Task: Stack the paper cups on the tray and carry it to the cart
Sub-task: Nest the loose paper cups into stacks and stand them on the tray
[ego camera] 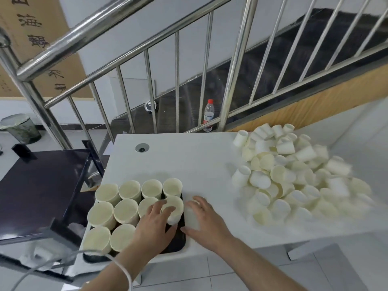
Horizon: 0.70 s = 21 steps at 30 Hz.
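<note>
L hand (156,220) grips a cream paper cup (174,208) in the dark plastic tray (178,241) w/ upright rows, steadying it, while R hand (204,219) holds a blurred white cup (192,217) at tray's right rim, prob. to slot in; loose pile (294,175) well apart on white table (189,160).

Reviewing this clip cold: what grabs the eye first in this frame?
The big loose heap of paper cups on the right of the white table stands out first. Next, the upright cups in rows on the dark tray at the near left, where the left hand and right hand are placing more.
</note>
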{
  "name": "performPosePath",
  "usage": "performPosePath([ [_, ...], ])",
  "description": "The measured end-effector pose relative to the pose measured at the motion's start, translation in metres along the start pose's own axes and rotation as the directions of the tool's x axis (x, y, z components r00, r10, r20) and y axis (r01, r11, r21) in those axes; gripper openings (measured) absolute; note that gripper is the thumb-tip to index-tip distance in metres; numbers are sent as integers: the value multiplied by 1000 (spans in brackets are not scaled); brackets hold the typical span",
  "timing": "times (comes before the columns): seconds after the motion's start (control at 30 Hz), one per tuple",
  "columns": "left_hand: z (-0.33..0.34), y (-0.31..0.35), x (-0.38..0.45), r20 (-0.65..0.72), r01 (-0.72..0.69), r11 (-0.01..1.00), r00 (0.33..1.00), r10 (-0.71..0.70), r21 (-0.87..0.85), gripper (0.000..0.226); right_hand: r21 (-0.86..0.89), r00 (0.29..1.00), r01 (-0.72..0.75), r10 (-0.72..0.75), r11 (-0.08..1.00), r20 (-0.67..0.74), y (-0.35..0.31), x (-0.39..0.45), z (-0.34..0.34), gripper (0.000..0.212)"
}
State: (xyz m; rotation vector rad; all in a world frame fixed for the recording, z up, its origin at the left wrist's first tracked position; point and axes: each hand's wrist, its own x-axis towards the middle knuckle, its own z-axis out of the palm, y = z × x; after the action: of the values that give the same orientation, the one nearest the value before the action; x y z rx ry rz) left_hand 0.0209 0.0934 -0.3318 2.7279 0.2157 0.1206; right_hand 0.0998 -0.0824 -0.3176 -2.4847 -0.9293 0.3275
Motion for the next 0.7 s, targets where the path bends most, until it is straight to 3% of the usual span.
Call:
performPosePath([
  [0.2, 23, 80, 24, 57, -32, 999, 998, 35, -43, 50, -73, 989, -142, 138, 987, -56, 79, -34, -46, 66],
  [0.4, 51, 141, 33, 110, -75, 995, 991, 82, -60, 48, -197, 953, -300, 301, 933, -22, 149, -61, -73, 69],
  [0.7, 62, 160, 55, 155, -91, 995, 983, 97, -47, 47, -255, 924, -350, 377, 901, 63, 187, -52, -77, 73],
])
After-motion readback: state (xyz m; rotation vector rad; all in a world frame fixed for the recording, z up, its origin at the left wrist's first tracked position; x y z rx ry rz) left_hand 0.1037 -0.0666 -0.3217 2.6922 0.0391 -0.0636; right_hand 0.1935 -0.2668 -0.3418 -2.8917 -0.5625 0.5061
